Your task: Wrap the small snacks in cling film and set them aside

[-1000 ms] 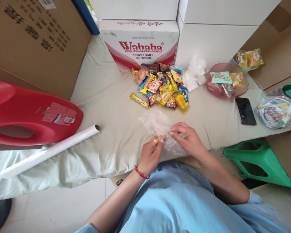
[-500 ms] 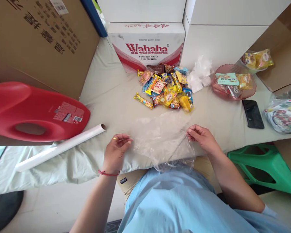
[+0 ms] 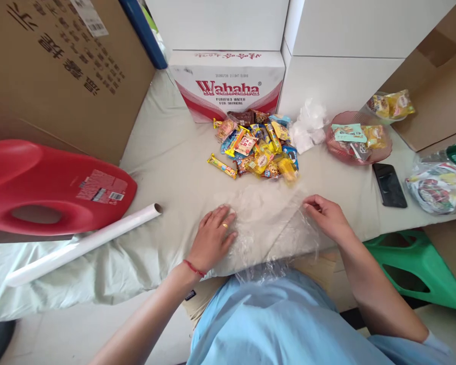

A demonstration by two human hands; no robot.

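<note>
A thin sheet of clear plastic film [image 3: 273, 218] lies on the cloth-covered table, its near part hanging over the front edge towards my lap. On its left part my left hand [image 3: 213, 234] rests palm down, fingers stretched out. The right edge of the film is pinched between the thumb and fingers of my right hand [image 3: 325, 215]. Beyond the film sits a pile of wrapped snacks [image 3: 256, 147], with one yellow snack bar [image 3: 222, 166] lying at its left side. I cannot tell whether the film is a single sheet or a bag.
A white roll [image 3: 87, 243] and a red plastic jug [image 3: 61, 187] lie left. Behind the snacks stands a Wahaha carton [image 3: 228, 86]. Rightward are crumpled white plastic [image 3: 307, 126], a pink bowl [image 3: 332, 147], a phone [image 3: 389, 185] and a green stool [image 3: 433, 263].
My left hand has let go of the film's left edge and moved right, now flat on the film. My right hand keeps its pinch, slightly further right in view.
</note>
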